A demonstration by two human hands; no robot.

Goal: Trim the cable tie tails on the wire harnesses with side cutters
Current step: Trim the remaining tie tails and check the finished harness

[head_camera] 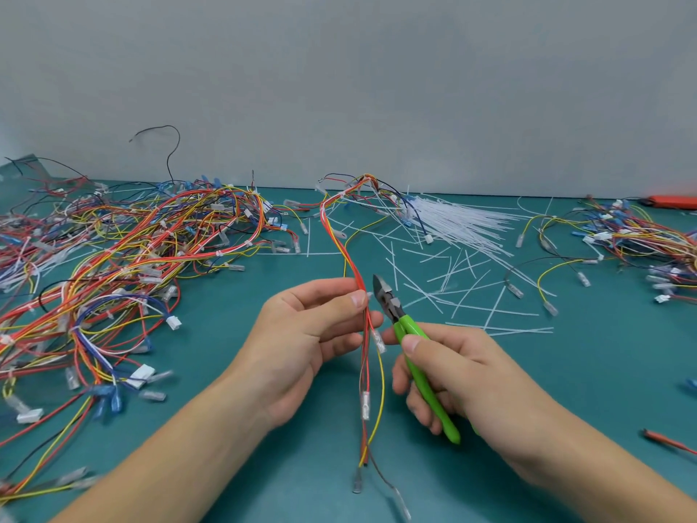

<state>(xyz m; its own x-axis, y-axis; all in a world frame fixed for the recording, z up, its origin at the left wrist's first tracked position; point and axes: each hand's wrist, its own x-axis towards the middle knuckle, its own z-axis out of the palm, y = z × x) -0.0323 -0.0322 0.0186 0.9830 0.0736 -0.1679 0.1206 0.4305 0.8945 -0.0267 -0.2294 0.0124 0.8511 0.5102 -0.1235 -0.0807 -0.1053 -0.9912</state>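
My left hand (313, 334) pinches a harness (360, 292) between thumb and fingers, holding it upright above the desk (226, 371); its red and yellow wires hang down past my wrists, ending in clear-sleeved terminals. My right hand (449, 375) is wrapped round the green handles of the cutters (411, 345), thumb lying on the upper handle. The cutter head points up and left, its tip just beside the harness at the level of my left thumb; a short white stub shows at that spot, but whether the blades touch it I cannot tell. The blades appear nearly together. Beyond the hands, cut tails (464, 288) lie scattered on the teal desk to the right of centre. Farther back, a bundle of unused white ties (460, 217) fans out near the wall. The held harness runs up and back to the desk's far edge. A large pile of harnesses (124, 258) covers the left side of the desk. A smaller pile (637, 239) sits at far right. A grey wall (339, 88) closes the rear.
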